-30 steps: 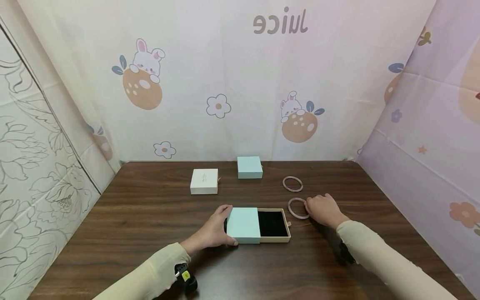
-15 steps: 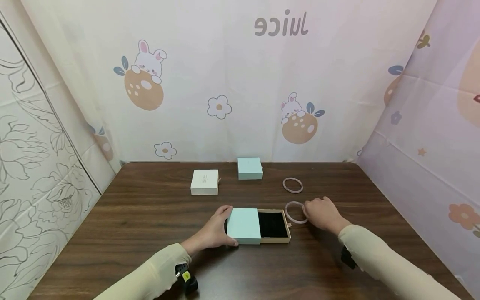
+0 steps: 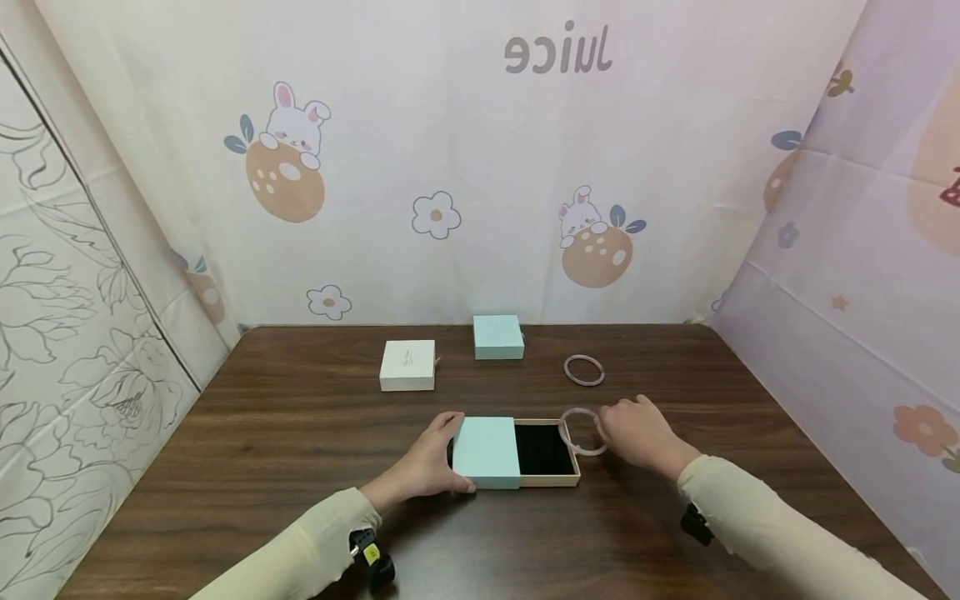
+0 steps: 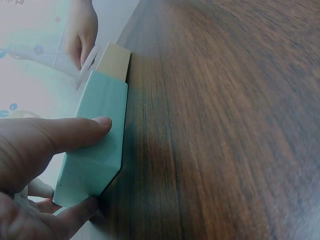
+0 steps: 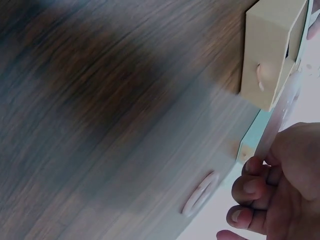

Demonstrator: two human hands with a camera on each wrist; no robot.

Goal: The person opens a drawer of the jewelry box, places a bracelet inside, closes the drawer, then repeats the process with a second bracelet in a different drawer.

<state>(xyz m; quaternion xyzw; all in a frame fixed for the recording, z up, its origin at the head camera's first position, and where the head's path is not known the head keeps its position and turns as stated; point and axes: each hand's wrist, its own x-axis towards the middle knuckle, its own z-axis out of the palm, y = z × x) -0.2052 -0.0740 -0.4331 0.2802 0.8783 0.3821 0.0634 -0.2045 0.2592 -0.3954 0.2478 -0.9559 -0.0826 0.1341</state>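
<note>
1. Your left hand (image 3: 422, 463) is gripping the mint sleeve (image 3: 486, 450) by its left end.
2. Black-lined drawer (image 3: 538, 450) is jutting out rightward, above the brown table (image 3: 262, 450).
3. Your right hand (image 3: 637, 430) is pinching a pale bangle (image 3: 587, 452), which is overlapping the drawer's right end in the head view; contact unclear.
4. Second bangle (image 3: 585, 383) is lying beyond; white box (image 3: 407, 364) and smaller mint box (image 3: 498, 336) are sitting to its left.

Mint box cover (image 3: 486, 450) — cream drawer (image 3: 551, 481), black inside; pinkish ring (image 3: 588, 452) — brown wood-grained table (image 3: 300, 442).
</note>
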